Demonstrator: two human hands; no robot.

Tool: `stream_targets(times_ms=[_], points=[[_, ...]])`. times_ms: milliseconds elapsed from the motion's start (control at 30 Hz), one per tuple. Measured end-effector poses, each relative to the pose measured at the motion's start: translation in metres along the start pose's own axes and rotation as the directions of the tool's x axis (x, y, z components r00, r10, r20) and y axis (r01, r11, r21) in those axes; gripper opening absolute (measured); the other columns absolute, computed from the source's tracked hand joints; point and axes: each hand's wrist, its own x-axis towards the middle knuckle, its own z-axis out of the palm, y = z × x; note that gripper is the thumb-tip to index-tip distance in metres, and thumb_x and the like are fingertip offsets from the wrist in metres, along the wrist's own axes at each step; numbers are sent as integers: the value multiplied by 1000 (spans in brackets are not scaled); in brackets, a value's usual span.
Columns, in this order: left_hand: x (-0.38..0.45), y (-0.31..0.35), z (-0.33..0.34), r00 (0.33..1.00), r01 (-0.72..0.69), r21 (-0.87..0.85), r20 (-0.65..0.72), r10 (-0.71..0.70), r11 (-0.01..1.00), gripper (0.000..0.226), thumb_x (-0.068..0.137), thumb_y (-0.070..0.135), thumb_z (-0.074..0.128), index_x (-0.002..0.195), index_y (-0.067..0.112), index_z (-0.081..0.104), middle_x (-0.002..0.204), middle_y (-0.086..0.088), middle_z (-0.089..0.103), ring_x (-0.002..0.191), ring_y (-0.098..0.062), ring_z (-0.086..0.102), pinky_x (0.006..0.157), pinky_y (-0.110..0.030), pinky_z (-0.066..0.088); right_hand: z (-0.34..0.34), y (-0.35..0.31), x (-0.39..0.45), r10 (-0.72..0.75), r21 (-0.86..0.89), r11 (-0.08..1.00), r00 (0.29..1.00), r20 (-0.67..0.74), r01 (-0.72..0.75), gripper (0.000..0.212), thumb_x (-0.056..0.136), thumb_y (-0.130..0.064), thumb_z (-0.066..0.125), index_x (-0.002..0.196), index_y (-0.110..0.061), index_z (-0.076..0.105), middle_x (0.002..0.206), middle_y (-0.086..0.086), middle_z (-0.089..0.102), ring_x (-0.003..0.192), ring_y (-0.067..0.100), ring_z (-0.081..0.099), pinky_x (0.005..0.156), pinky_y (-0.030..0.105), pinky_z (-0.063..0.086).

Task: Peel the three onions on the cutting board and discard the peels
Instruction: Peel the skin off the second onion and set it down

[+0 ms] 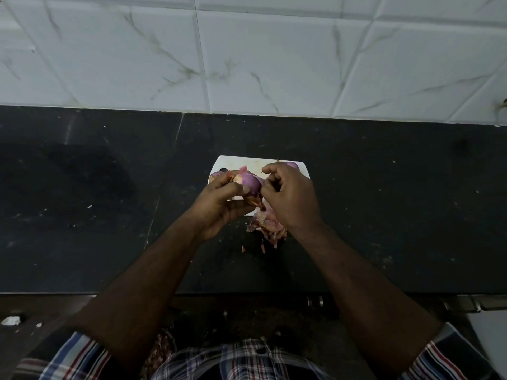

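Nearest, a checked shirt (241, 360) fills the bottom edge, and 2 bare forearms reach out over the dark table (82, 187). A heap of loose peels (267, 227) lies on the table just beside the near edge of the white cutting board (236, 163). Above the board, the left hand (219, 204) grips a partly peeled purple onion (251, 182), fingers curled round it. The right hand (290, 196) pinches skin at the onion's right side. Farther off, 1 onion (293, 165) sits at the board's far right corner, another (214, 175) at its left edge. Beyond stands a white tiled wall (274, 56).
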Motion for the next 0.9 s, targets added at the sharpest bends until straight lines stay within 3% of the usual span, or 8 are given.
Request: stream_targets(times_ms=[100,267,367,533,600,733,833,900], points=[[-1,-2,-2,1000,11,-16,3,-11,1000,49,77,7,65,124,20,61,103,-16,70,83,-32,70,82,-41,61,-2,1,2,-1,0,1000,1000,10,1,26,85,-10,65,110,-15,69,82,-13,59,71,2,57,68,19,48],[-4,-4,-6,999,27,-36,40,-25,999,40,75,8,65,113,20,65,108,-17,67,91,-35,67,90,-48,56,-1,3,3,38,-13,999,999,29,-38,24,89,-12,64,112,-15,69,83,-13,60,69,-5,56,62,2,38],[-4,-5,-7,999,34,-23,41,-33,999,42,74,8,65,113,21,64,111,-16,65,93,-35,66,85,-45,56,2,5,4,78,-5,997,996,37,-78,22,92,-17,67,113,-15,69,88,-11,63,71,-4,57,63,0,37],[-6,1,-11,986,62,-156,163,-37,986,74,57,14,73,130,10,61,118,-21,63,96,-39,67,81,-41,59,0,24,1,201,-67,979,971,126,-194,24,94,-26,63,113,-12,68,95,0,71,83,13,64,72,25,47],[-5,9,-16,982,70,-216,186,-29,974,76,59,14,73,133,9,59,118,-24,64,98,-42,67,79,-39,60,-3,36,-4,269,-43,963,950,162,-265,22,92,-23,64,110,-11,71,99,-1,73,88,13,66,75,25,48],[-2,10,-23,986,127,-259,142,-92,957,70,75,11,55,144,6,49,130,-28,56,110,-45,63,85,-42,59,-4,33,-4,301,57,947,937,175,-315,25,91,-7,58,106,-14,75,103,-3,75,94,12,68,86,29,54],[-2,2,-22,987,147,-296,107,-120,944,76,73,9,59,147,7,44,134,-29,54,111,-47,63,86,-45,59,-3,32,-2,268,-2,961,931,247,-276,21,92,-13,63,108,-16,76,109,-3,74,93,8,66,82,21,49],[-3,0,-19,989,138,-301,88,-116,943,67,76,7,63,142,7,49,131,-28,57,111,-46,63,86,-44,59,-4,33,-3,249,-32,968,924,291,-251,23,91,-22,69,112,-17,75,118,-2,71,97,7,64,84,22,47]])
